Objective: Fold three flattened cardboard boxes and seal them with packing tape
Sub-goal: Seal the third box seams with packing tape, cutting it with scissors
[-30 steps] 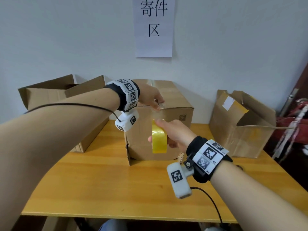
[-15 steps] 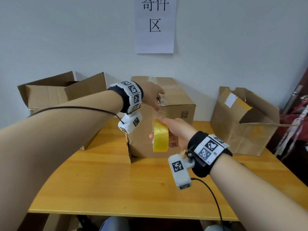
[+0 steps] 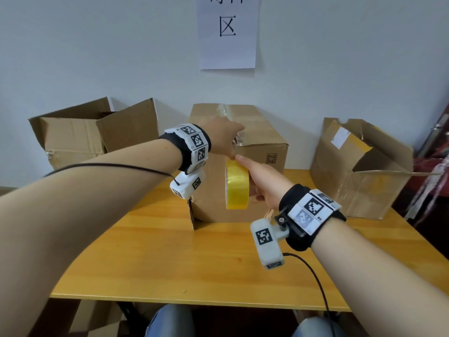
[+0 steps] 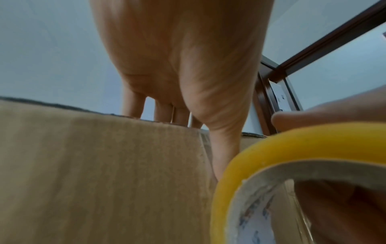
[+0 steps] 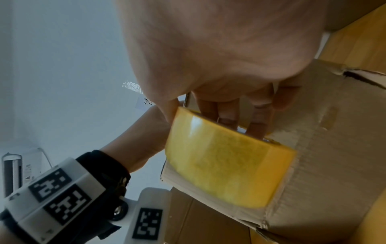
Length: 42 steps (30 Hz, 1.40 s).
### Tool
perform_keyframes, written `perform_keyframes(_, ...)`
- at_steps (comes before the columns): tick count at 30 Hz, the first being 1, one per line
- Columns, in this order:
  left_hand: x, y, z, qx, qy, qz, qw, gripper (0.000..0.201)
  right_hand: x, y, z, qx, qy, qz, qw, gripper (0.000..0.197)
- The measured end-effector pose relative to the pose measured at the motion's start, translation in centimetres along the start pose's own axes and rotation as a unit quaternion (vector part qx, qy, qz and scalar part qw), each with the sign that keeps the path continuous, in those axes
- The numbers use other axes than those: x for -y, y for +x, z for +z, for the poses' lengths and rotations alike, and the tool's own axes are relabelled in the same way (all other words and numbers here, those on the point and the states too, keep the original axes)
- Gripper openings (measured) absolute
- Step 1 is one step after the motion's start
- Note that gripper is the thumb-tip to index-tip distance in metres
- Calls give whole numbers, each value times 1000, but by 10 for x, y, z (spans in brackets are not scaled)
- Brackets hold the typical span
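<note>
Cardboard fills the back of the tabletop (image 3: 145, 251): we see an open box (image 3: 80, 135) at the left with its flaps up, the closed middle box (image 3: 257, 132) straight ahead, and a third box (image 3: 359, 171) at the right, tipped with its flap hanging open. The middle box stands against the wall, clear tape running along its top seam and crumpled at the near top edge.

Our right hand (image 3: 264, 181) holds the yellow tape roll (image 3: 237, 188) upright in front of the middle box's near face, fingers curled through the core and thumb laid along the top of the roll. Our left hand (image 3: 222, 138) rests at the box's near top edge, fingers over the top and thumb pressed down the front face, its tip meeting the right thumb just above the roll. Whether it pinches the tape end we cannot tell.

The roll and both forearms hide much of the box's front. A small square printed code (image 3: 271, 158) shows on that face at the right. The right box carries a white label (image 3: 339, 139), too small to read. On the wall hangs a white paper sign (image 3: 227, 32); we can read the character 区, with the line above it cut off. Both wrists wear black bands with black-and-white square markers and white camera units.
</note>
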State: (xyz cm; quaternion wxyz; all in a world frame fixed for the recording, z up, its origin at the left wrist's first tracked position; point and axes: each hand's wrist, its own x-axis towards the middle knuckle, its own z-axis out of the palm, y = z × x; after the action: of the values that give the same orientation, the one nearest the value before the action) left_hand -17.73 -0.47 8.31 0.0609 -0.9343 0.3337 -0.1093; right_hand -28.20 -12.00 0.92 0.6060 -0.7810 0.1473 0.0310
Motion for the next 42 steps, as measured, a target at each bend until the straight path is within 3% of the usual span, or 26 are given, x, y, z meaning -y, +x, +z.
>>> perform_keyframes(3, -1, -5, -2, 6, 11, 1, 1000, 60, -1, -1, -1, -12, 5, 3, 1000, 74)
perform_keyframes(7, 0, -12, 0, 0, -32, -16, 999, 71, -1, -8, -5, -20, 34, 7, 999, 50)
perform_keyframes(10, 1, -12, -1, 24, -99, -33, 994, 51, -5, -11, -14, -37, 54, 18, 998, 48)
perform_keyframes(11, 1, -13, -2, 28, -112, -34, 993, 52, -7, -13, -16, -42, 64, 21, 997, 47)
perform_keyframes(14, 0, -19, -8, 22, -130, -37, 991, 83, -12, -17, -26, -53, 83, 22, 995, 42)
perform_keyframes(16, 0, -20, -12, 23, -144, -37, 989, 87, -15, -19, -35, -64, 87, 19, 994, 40)
perform_keyframes(20, -11, -21, -25, 0, -157, -14, 988, 72, -25, -19, -55, -77, 93, 26, 992, 36)
perform_keyframes(25, -64, -17, -52, -50, -204, 65, 976, 45, -43, -21, -89, -99, 75, 41, 991, 29)
perform_keyframes(33, -176, 16, -18, 42, -298, 184, 936, 23, -105, -26, -170, -169, 11, 114, 979, 12)
perform_keyframes(42, -239, 65, 78, 177, -334, 154, 913, 20, -174, -23, -228, -192, -53, 199, 960, 16)
